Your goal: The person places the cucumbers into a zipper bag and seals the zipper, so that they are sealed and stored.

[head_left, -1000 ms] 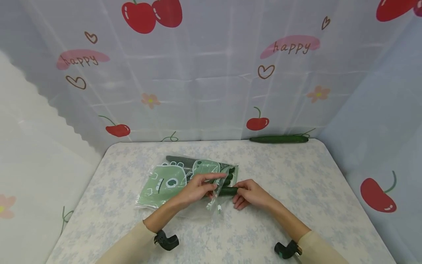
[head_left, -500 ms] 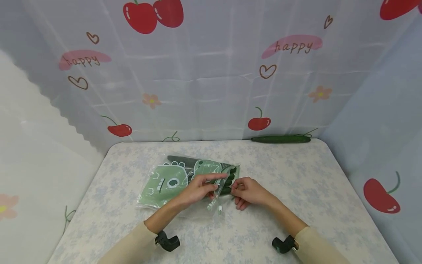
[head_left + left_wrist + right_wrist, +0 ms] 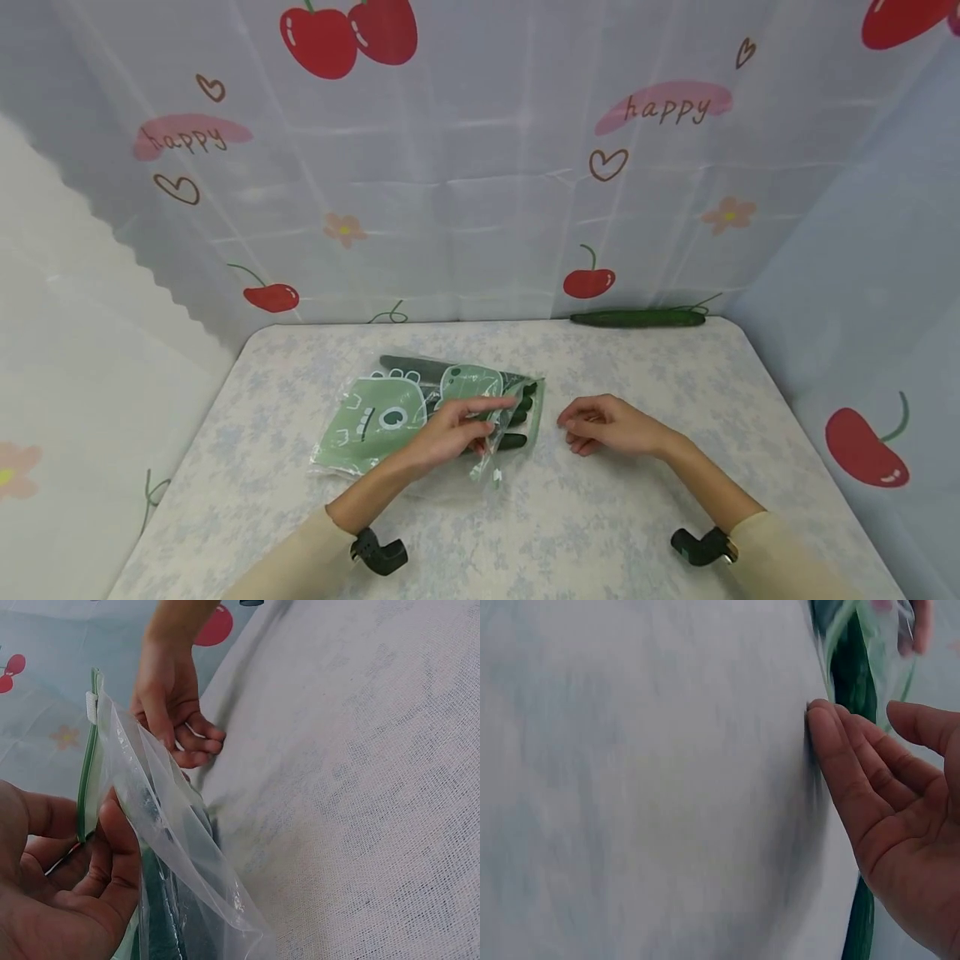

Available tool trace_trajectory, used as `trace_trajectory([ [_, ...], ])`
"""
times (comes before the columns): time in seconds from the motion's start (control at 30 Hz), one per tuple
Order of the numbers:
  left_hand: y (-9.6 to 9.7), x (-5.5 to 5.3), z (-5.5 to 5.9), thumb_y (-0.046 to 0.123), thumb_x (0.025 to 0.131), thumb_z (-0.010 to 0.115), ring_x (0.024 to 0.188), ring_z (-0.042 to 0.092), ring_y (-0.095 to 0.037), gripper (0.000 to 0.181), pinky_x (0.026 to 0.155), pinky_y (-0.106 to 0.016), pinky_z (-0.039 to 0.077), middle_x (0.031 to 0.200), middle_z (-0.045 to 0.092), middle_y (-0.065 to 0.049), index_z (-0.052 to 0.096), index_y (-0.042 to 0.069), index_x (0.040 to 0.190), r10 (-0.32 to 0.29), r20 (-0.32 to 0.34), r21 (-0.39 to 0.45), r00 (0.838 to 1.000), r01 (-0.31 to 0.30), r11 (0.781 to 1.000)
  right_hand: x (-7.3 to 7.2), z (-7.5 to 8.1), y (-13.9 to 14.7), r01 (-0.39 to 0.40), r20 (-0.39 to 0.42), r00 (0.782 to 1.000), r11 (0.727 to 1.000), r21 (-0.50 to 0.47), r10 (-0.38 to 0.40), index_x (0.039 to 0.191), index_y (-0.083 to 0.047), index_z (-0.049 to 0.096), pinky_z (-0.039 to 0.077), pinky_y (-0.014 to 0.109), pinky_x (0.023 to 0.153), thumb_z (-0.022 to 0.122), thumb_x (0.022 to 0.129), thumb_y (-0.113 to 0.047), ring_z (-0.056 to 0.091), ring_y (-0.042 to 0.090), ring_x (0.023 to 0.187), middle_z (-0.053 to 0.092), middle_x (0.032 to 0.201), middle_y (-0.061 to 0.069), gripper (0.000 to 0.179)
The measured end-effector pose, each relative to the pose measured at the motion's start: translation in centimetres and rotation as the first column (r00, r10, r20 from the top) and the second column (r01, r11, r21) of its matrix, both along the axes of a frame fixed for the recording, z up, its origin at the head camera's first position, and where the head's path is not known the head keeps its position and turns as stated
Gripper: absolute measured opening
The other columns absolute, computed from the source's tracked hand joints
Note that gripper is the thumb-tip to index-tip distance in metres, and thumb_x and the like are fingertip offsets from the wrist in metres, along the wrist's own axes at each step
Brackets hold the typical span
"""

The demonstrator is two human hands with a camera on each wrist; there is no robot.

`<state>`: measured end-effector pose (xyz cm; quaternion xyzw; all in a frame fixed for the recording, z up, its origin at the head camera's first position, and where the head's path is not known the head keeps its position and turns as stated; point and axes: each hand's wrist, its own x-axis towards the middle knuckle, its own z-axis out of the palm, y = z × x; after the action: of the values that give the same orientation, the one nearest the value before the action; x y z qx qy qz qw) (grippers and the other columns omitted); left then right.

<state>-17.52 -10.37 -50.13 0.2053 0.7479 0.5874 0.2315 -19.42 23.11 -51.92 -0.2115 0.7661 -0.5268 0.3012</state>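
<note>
A clear zip bag printed with green cartoon monsters lies flat on the table, its mouth toward the right. Several cucumbers are inside; the nearest cucumber shows its end at the opening. My left hand pinches the bag's upper edge and holds it raised, as the left wrist view shows by the green zip strip. To the right of the mouth, my right hand holds nothing, its fingers loosely bent. In the right wrist view its fingertips appear apart from the bag.
Another cucumber lies along the table's back right edge, by the curtain. A patterned cloth covers the table. Printed curtains rise at the back and both sides. A white slider sits on the zip strip.
My right hand pushed the nearest cucumber left into the bag, then let go and drew back to the right. My left hand keeps its grip on the bag in the same place.
</note>
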Motion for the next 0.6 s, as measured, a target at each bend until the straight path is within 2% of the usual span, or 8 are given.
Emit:
trace_trajectory([
  [0.2,-0.3,0.1,-0.1,0.006,0.108,0.059,0.075,0.068,-0.007,0.049,0.074,-0.03,0.063,0.153,0.062,-0.022,0.057,0.008,0.157,-0.02,0.006,0.033,1.0,0.02,0.999,-2.4,0.9,4.4,0.116,-0.042,0.993,0.993,0.026,-0.115,0.132,0.017,0.061,0.067,0.038,0.09,0.051,0.115,-0.017,0.078,0.025,0.1,0.07,0.116,0.032,0.039],
  [0.37,-0.4,0.2,-0.1,0.008,0.109,0.06,0.074,0.067,-0.008,0.048,0.073,-0.034,0.063,0.141,0.066,-0.027,0.057,0.009,0.157,-0.031,0.01,0.048,0.999,0.031,0.998,-4.0,2.3,6.9,0.242,-0.149,0.963,0.963,0.121,-0.223,0.136,0.013,0.062,0.066,0.04,0.095,0.054,0.114,-0.02,0.077,0.024,0.107,0.07,0.127,0.031,0.04],
  [0.5,-0.4,0.2,-0.1,0.007,0.108,0.06,0.073,0.067,-0.009,0.048,0.072,-0.036,0.063,0.137,0.067,-0.029,0.058,0.009,0.156,-0.024,0.009,0.035,1.0,0.024,0.999,-5.6,2.9,8.6,0.325,-0.301,0.921,0.914,0.243,-0.247,0.141,0.008,0.062,0.065,0.042,0.093,0.052,0.115,-0.026,0.074,0.034,0.114,0.068,0.135,0.03,0.044],
  [0.6,-0.3,0.2,0.0,0.007,0.108,0.06,0.074,0.067,-0.009,0.048,0.073,-0.036,0.063,0.139,0.066,-0.029,0.058,0.008,0.156,-0.026,0.014,0.037,1.0,0.025,0.999,-6.7,2.7,10.0,0.405,-0.392,0.881,0.852,0.332,-0.267,0.146,0.005,0.058,0.062,0.047,0.093,0.047,0.117,-0.034,0.068,0.047,0.124,0.063,0.143,0.03,0.05],
])
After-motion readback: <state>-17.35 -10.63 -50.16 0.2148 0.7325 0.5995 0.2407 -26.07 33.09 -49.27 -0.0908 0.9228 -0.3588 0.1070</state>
